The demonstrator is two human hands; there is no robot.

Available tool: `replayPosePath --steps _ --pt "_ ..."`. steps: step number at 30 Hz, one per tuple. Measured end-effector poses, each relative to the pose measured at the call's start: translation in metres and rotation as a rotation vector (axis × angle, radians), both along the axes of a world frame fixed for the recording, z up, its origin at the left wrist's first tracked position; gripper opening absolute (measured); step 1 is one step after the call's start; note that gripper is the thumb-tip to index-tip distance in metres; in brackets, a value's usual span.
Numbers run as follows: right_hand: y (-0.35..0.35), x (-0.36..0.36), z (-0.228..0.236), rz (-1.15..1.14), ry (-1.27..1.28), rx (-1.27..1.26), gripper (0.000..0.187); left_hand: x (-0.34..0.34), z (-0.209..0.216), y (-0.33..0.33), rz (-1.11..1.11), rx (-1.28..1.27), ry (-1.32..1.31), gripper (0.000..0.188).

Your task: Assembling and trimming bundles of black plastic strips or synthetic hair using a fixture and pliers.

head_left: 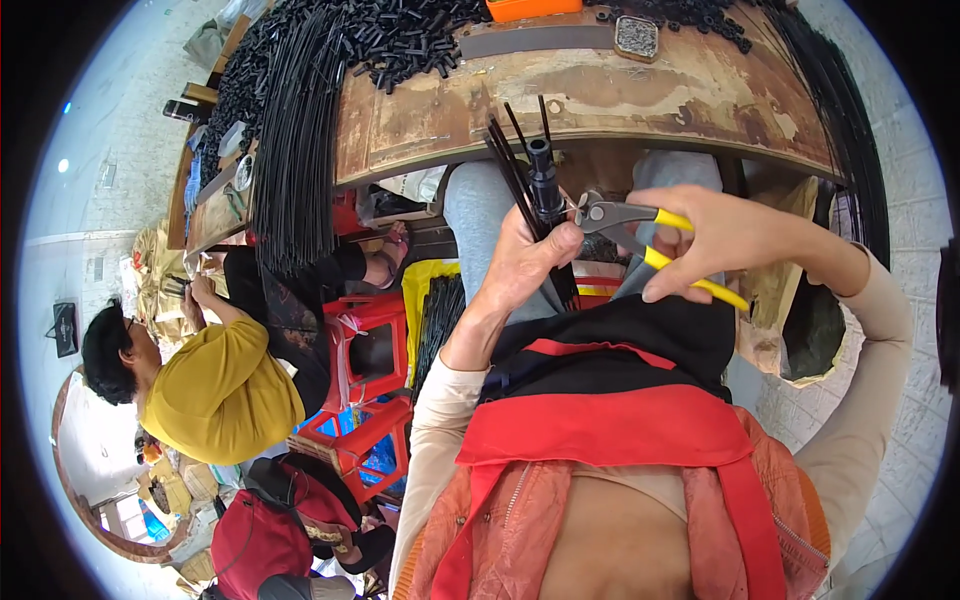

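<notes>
My left hand is closed around a bundle of thin black rods, which stand nearly upright in front of the table edge. Among them is a thicker black ribbed tube with an open round top. In my right hand are end-cutting pliers with yellow handles spread apart. Their metal jaws are beside the tube, next to my left thumb, at what seems to be a thin bit of wire. Whether the jaws grip that wire is too small to tell.
Over the worn wooden table lie heaped short black tubes, a metal strip, a small dish of metal bits and an orange tray. Long black rods overhang its left side. A co-worker in yellow sits left, by red stools.
</notes>
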State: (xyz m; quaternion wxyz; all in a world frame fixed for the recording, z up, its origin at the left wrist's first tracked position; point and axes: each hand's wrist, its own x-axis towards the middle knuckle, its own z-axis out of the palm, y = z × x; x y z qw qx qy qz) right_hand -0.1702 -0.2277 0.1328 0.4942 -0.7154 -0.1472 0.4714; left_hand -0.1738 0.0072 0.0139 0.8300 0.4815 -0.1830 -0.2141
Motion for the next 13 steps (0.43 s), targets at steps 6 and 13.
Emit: replayPosePath --steps 6,13 --pt "0.007 -0.013 0.004 -0.08 -0.277 -0.158 0.046 0.001 0.008 -0.004 0.029 -0.006 0.047 0.047" --pt "0.007 -0.006 0.01 -0.001 -0.412 -0.297 0.05 0.007 0.004 -0.001 -0.025 0.001 0.084 0.047"
